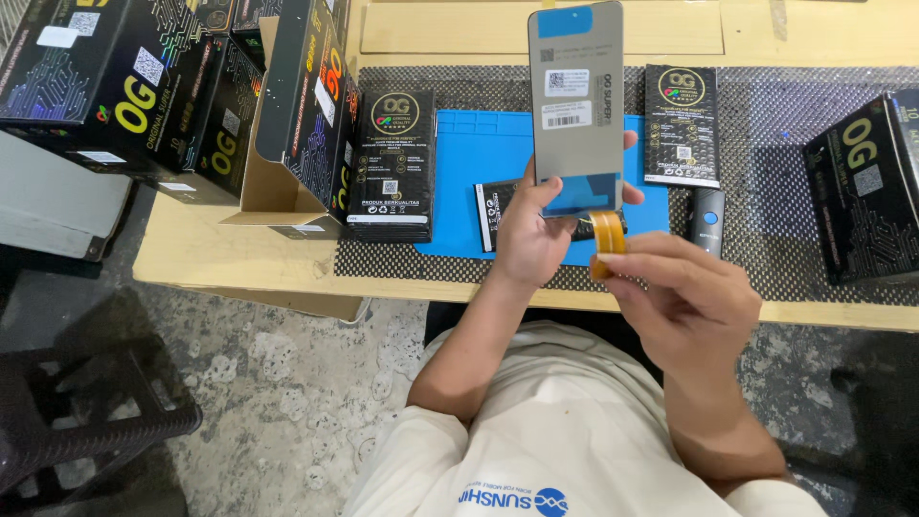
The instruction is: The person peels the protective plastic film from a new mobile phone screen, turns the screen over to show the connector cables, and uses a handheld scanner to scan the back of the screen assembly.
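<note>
Left hand point(522, 235): I see it gripping the grey phone screen panel point(577, 91) at its lower edge, fingers closed around it, thumb on the blue tab at the bottom; the panel stands upright, its top pointing to 12 o'clock.
Right hand point(675, 287): at 4 o'clock from the panel's lower end, fingers closed on a small amber tape roll point(607, 233), which sits just below the panel's bottom edge.
Panel: held up off the desk point(239, 254), above the blue work mat point(479, 163); white stickers and a blue strip show on its face.
Mat: lies on a dark mesh sheet point(775, 115).
Black flat packets point(391, 163): one at 9 o'clock from the panel, one at 3 o'clock, one lying partly behind my left hand.
Black handheld device point(708, 218): at 3 o'clock from the tape roll, near it.
Black boxes point(124, 86): stacked at 10 o'clock, another at far 3 o'clock.
</note>
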